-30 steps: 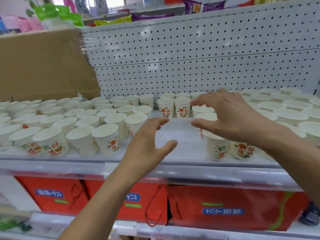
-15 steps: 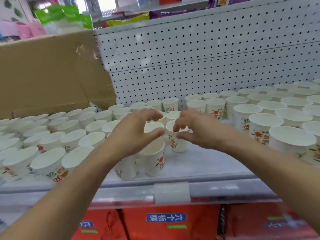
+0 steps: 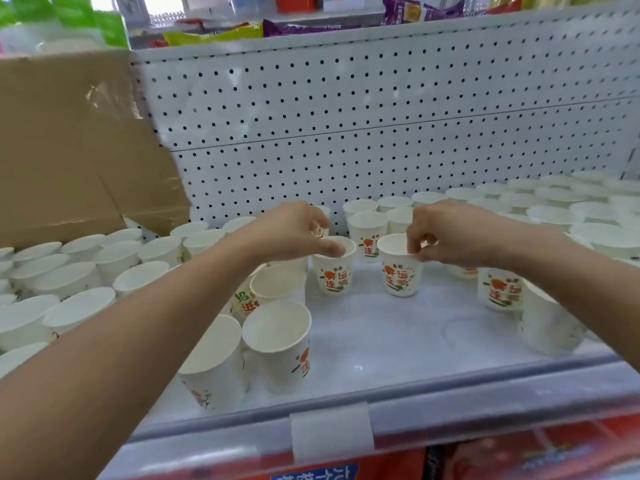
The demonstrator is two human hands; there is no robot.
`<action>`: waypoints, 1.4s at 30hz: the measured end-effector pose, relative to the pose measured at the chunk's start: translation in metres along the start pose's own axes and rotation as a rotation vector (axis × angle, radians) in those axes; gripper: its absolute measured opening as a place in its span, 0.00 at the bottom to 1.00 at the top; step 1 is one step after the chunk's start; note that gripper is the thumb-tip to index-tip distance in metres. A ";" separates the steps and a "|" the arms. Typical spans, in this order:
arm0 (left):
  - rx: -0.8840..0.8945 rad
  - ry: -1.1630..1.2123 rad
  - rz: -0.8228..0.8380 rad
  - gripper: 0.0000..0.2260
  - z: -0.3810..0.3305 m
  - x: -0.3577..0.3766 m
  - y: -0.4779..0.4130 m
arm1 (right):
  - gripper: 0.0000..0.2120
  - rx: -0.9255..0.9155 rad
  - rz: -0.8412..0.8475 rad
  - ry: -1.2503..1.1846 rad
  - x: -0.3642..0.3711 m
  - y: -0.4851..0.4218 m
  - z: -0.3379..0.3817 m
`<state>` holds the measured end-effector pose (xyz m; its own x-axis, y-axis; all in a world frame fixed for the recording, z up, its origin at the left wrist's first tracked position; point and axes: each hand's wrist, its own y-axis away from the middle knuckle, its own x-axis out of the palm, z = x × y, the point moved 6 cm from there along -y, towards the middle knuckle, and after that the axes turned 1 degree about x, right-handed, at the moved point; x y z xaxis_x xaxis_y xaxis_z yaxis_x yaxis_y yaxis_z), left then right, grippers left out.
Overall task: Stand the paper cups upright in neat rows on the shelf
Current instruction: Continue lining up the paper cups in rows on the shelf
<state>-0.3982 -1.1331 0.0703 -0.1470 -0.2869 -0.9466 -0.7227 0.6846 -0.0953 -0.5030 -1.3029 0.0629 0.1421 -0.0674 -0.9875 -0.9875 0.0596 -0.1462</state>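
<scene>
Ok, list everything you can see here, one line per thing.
paper cups: dozens, white with red-orange print, upright across the shelf
shelf: one, pale grey, centre
pegboard: one, white, behind the cups
cardboard box: one, brown, upper left
snack packets: several, yellow and purple, top
red boxes: some, red, below the shelf
left hand: pinches the left middle cup at its rim
right hand: pinches the right middle cup at its rim

Matt paper cups [image 3: 334, 271], glossy shelf [image 3: 398, 344]
</scene>
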 end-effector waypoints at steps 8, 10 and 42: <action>-0.002 0.011 0.045 0.28 -0.009 0.017 -0.028 | 0.06 -0.001 0.031 0.130 0.000 -0.011 -0.019; 0.021 0.042 0.054 0.27 -0.016 0.021 -0.031 | 0.07 -0.006 0.024 0.165 0.000 -0.013 -0.022; -0.035 0.161 -0.457 0.17 0.035 -0.012 0.150 | 0.42 -0.351 -0.044 -0.776 0.028 0.028 0.132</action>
<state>-0.4811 -1.0034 0.0569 0.0900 -0.6547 -0.7505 -0.7595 0.4423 -0.4769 -0.5176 -1.1721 0.0234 0.0611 0.6465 -0.7604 -0.9259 -0.2478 -0.2852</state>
